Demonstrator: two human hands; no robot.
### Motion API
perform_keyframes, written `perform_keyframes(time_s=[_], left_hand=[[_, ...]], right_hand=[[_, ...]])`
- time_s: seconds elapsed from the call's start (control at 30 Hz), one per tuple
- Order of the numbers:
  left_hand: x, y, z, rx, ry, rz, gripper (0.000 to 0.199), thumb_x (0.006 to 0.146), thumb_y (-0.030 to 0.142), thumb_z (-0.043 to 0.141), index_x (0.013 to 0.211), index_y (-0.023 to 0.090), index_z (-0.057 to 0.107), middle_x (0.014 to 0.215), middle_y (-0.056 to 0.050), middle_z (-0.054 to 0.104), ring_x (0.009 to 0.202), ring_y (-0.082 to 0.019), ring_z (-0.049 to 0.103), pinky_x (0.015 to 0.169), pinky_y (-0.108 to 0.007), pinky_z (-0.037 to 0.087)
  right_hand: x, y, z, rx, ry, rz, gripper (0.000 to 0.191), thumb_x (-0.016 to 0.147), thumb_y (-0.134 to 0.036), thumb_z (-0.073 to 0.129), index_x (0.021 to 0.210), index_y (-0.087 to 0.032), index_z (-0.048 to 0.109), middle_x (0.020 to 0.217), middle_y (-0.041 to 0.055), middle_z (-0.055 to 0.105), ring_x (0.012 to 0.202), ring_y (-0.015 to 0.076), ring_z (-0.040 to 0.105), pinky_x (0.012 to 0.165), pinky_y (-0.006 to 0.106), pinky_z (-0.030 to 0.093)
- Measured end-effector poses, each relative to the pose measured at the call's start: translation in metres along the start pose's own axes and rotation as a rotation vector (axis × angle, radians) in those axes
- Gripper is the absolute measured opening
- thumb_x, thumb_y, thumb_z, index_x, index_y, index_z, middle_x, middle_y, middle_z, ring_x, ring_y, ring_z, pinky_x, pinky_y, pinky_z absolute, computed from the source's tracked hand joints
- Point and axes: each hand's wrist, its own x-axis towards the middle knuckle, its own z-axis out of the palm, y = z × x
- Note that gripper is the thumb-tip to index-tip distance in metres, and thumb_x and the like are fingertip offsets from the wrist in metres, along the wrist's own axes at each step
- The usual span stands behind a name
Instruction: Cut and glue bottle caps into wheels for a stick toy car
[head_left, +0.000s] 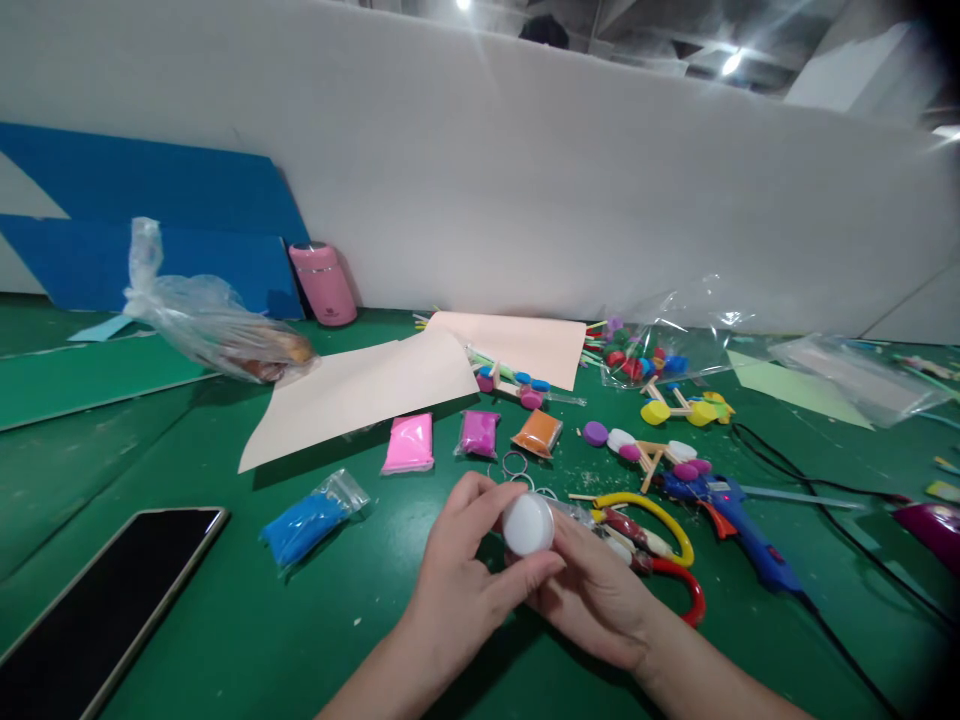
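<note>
Between both hands is a round white cap (528,524), its flat face turned up toward me. My left hand (463,565) pinches it from the left with thumb and fingers. From the right, my right hand (592,595) is closed around its side and underside; some of these fingers are hidden. Just beyond the hands lie several small rings (515,463). Close to my right hand are a yellow loop handle (679,525) and a red loop handle (694,590), partly covered by it. Packets of pink clay (409,443), purple clay (478,433) and orange clay (538,433) lie farther back.
A blue glue gun (739,525) with a trailing cord lies at right, near small stick-and-cap models (652,455). At left are a phone (112,605) and a blue clay packet (315,520). Paper sheets (367,385), a pink flask (326,285) and a white partition (480,180) stand behind.
</note>
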Motion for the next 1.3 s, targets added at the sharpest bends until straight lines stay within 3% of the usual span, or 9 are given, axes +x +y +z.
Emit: perform_keyframes(time_s=[0.23, 0.4, 0.63, 0.83, 0.97, 1.1, 1.3], left_hand=[[0.000, -0.002, 0.001, 0.043, -0.013, 0.032, 0.036, 0.068, 0.015, 0.061, 0.103, 0.020, 0.053, 0.090, -0.003, 0.046, 0.083, -0.016, 0.051, 0.070, -0.029, 0.045], [0.001, 0.000, 0.000, 0.022, 0.021, 0.011, 0.037, 0.068, 0.014, 0.057, 0.104, 0.021, 0.052, 0.090, -0.003, 0.046, 0.078, -0.016, 0.052, 0.064, -0.027, 0.046], [0.005, -0.002, -0.005, 0.015, 0.138, -0.069, 0.036, 0.068, 0.016, 0.057, 0.103, 0.023, 0.055, 0.086, -0.002, 0.048, 0.073, -0.015, 0.050, 0.063, -0.027, 0.044], [0.011, -0.009, -0.013, -0.334, 0.284, -0.282, 0.025, 0.070, 0.027, 0.060, 0.095, 0.020, 0.059, 0.078, 0.001, 0.054, 0.069, -0.012, 0.049, 0.061, -0.023, 0.041], [0.016, -0.015, -0.019, -0.570, 0.345, -0.330, 0.019, 0.075, 0.028, 0.056, 0.089, 0.017, 0.061, 0.078, 0.000, 0.055, 0.066, -0.010, 0.047, 0.061, -0.021, 0.039], [0.019, -0.017, -0.023, -0.654, 0.366, -0.361, 0.018, 0.076, 0.031, 0.053, 0.085, 0.017, 0.061, 0.071, 0.001, 0.053, 0.060, -0.010, 0.045, 0.057, -0.021, 0.038], [0.018, -0.015, -0.021, -0.653, 0.314, -0.344, 0.016, 0.077, 0.030, 0.053, 0.083, 0.017, 0.061, 0.070, 0.002, 0.052, 0.058, -0.010, 0.044, 0.055, -0.021, 0.038]], right_hand=[[0.004, -0.001, 0.000, -0.027, 0.045, -0.032, 0.017, 0.079, -0.024, 0.056, 0.093, -0.017, 0.063, 0.085, 0.0023, 0.063, 0.073, 0.0096, 0.053, 0.063, 0.019, 0.039], [0.004, -0.004, -0.001, 0.007, 0.094, -0.027, 0.021, 0.075, -0.030, 0.059, 0.091, -0.018, 0.062, 0.085, 0.0022, 0.063, 0.076, 0.0125, 0.055, 0.069, 0.023, 0.040], [0.004, -0.007, -0.003, 0.061, 0.110, 0.017, 0.020, 0.073, -0.032, 0.059, 0.081, -0.014, 0.060, 0.068, 0.0005, 0.059, 0.060, 0.0093, 0.053, 0.059, 0.021, 0.041], [0.005, -0.010, -0.004, 0.028, 0.106, 0.026, 0.023, 0.073, -0.036, 0.058, 0.081, -0.014, 0.059, 0.075, 0.0015, 0.058, 0.060, 0.0088, 0.051, 0.057, 0.021, 0.041], [0.001, -0.015, -0.002, -0.029, 0.105, -0.024, 0.024, 0.075, -0.035, 0.056, 0.083, -0.013, 0.060, 0.077, 0.0043, 0.060, 0.060, 0.0094, 0.052, 0.056, 0.020, 0.040], [-0.002, -0.019, 0.002, -0.108, 0.101, -0.108, 0.016, 0.074, -0.024, 0.057, 0.085, -0.014, 0.060, 0.078, 0.0046, 0.061, 0.061, 0.0111, 0.054, 0.056, 0.021, 0.040], [-0.003, -0.020, 0.005, -0.169, 0.087, -0.078, 0.023, 0.072, -0.020, 0.053, 0.093, -0.014, 0.059, 0.076, 0.0033, 0.058, 0.067, 0.0127, 0.054, 0.061, 0.024, 0.040]])
